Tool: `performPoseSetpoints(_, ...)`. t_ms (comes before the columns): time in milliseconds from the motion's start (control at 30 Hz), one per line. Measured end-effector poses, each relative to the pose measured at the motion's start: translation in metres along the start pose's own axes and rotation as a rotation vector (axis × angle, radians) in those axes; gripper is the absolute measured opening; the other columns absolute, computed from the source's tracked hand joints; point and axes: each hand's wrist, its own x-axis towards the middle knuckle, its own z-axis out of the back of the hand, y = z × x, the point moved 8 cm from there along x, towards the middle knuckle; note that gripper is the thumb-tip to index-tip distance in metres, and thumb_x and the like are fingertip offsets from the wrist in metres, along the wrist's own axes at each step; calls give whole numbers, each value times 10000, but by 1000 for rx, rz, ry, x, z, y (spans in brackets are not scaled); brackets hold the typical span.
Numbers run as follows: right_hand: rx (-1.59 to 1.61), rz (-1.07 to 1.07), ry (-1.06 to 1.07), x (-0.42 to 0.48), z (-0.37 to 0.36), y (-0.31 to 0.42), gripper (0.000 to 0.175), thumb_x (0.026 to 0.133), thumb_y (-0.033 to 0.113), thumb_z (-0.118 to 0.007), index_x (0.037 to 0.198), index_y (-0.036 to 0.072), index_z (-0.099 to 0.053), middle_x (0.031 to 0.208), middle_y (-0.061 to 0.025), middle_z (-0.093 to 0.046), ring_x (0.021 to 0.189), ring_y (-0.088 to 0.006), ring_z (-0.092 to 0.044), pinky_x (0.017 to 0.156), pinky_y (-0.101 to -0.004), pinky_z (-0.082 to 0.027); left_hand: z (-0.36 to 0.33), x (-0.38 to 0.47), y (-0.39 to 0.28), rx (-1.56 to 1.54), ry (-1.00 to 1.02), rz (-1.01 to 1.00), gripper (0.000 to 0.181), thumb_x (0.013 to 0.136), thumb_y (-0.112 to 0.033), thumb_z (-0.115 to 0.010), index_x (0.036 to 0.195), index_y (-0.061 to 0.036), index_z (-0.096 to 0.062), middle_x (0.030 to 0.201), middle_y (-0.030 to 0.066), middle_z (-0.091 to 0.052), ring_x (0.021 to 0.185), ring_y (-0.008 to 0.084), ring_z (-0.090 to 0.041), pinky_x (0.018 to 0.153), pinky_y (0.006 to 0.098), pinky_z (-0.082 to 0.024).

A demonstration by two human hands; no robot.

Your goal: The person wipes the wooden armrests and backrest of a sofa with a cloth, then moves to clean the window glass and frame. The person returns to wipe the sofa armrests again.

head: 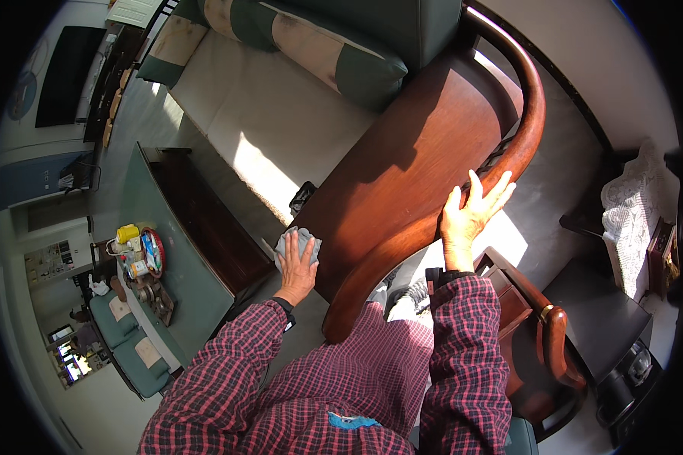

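Observation:
A reddish-brown wooden armchair stands before me, with a flat seat (401, 187) and a curved rail (528, 136) that sweeps round to its arm. My left hand (297, 276) presses a crumpled grey cloth (317, 245) against the left front edge of the seat. The palm side of that hand is hidden. On the curved rail rests my right hand (468, 220), its fingers spread and nothing held in it. Sunlight and shadow fall across the seat.
A sofa with a pale seat (273, 108) and green-and-cream cushions (370, 77) lies beyond the chair. To the left stands a green-topped table (190, 250) bearing a red basket (160, 253). A second wooden chair (556, 335) and a black cabinet (592, 307) are close on my right.

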Motion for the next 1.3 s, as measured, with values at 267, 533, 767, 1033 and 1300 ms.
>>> performPoseSetpoints(267,-39,29,14,-2,-2,0,292,858,103,-736,1149,77,-735,1695,-238,-156,1564,-485,-109,1241,-592,-238,49,203,-185,94,-125,-652,619,948,-194,-687,1527,-256,-480,1643,180,-312,1545,400,-252,1131,745,-277)
performPoseSetpoints(533,-109,14,40,1,5,4,330,868,156,-743,1196,126,-724,1682,-250,-208,1560,-485,-140,1249,-574,-207,14,-1,-87,222,460,-1044,478,846,-169,-681,1323,-169,-646,1546,125,-474,1502,332,-366,1179,634,-312)
performPoseSetpoints(767,-138,48,47,-6,3,0,320,893,209,-716,1205,136,-716,1671,-265,-227,1551,-500,-144,1247,-582,-205,33,-47,-20,-78,389,-415,525,753,99,-619,1213,-134,-717,1522,190,-507,1475,393,-410,1197,538,-370)
performPoseSetpoints(1033,-342,169,117,-9,0,23,415,983,440,-599,1333,224,-654,1646,-249,-295,1504,-458,-296,1133,-519,-422,96,24,-172,-582,2,-464,616,806,2,-662,1395,-175,-620,1487,184,-512,1380,406,-480,1106,476,-432)
performPoseSetpoints(1300,-62,141,292,-22,49,-50,536,965,361,-652,1460,171,-577,1588,-194,-429,1405,-370,-465,1159,-558,-331,45,-148,-147,-83,130,-225,659,807,4,-688,1418,-232,-627,1595,253,-307,1496,528,-241,1214,572,-295)
